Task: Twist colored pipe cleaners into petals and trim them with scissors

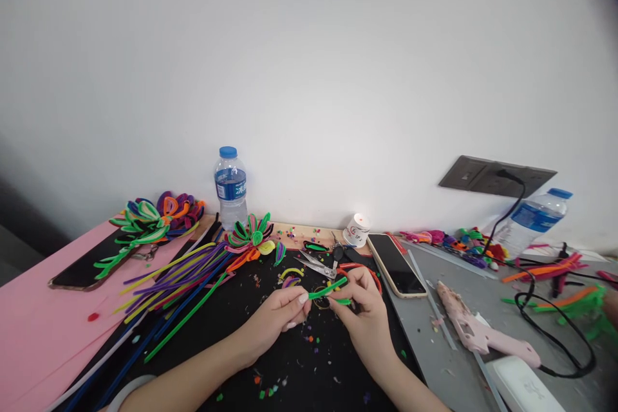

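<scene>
Between my two hands is a short green pipe cleaner point(322, 293), bent back on itself at its right part. My left hand point(284, 310) pinches its left end between thumb and fingers. The fingers of my right hand point(361, 306) are closed on the right part, where two green strands show. Just behind the hands lie open scissors point(316, 265), a small yellow curved piece point(292, 272) and an orange-red loop point(374, 275), partly hidden by my right hand. A pipe-cleaner flower point(255, 236) with green petals rests farther left.
Many loose pipe cleaners point(181, 277) lie at left, beside a dark phone point(82, 264) on pink sheets. Bottle point(232, 190), paper cup point(357, 230) and white-edged phone point(396, 267) stand or lie behind. Right: pink glue gun point(483, 335), black cable, another person's blurred hand point(611, 306).
</scene>
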`<state>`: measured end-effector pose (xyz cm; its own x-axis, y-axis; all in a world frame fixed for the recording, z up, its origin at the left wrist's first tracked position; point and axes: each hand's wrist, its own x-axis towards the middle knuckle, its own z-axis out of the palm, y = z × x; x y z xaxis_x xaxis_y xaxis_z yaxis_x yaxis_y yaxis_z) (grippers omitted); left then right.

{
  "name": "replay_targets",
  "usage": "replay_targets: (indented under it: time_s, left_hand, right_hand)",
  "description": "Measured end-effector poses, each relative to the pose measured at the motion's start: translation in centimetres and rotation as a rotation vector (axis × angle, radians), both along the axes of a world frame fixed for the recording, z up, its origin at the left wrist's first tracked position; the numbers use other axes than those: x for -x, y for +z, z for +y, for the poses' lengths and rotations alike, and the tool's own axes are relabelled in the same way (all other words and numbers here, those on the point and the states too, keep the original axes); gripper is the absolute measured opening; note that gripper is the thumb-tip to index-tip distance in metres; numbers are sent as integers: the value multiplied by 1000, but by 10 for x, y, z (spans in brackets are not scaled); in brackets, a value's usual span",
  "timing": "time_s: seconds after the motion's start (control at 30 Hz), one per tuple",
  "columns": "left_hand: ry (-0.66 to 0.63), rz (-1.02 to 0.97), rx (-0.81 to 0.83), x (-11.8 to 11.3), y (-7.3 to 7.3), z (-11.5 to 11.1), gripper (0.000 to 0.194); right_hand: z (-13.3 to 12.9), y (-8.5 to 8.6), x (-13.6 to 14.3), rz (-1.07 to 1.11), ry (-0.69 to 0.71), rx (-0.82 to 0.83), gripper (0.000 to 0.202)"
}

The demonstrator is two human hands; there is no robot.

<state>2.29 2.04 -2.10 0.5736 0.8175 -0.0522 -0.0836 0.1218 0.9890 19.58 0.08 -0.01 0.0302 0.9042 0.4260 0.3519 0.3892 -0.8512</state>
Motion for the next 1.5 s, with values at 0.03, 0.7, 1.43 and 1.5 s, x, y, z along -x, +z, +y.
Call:
replay_targets:
  time_s: [0.03, 0.7, 1.43, 1.5]
  left_hand:
    - [7, 4, -13, 0, 0, 0, 37]
    - [219, 242, -219, -3, -8, -9, 39]
    - [-402, -63, 337, 7, -1, -5, 32]
    - [-406, -57, 321, 7, -2, -4, 34]
  right_hand:
    - [-1, 1, 0, -36, -13, -29, 10]
    - [-11, 3, 3, -459, -68, -350, 13]
    - [1, -2, -5, -173, 526, 372, 13]
    - [-1, -2, -2, -201, 554, 365, 14]
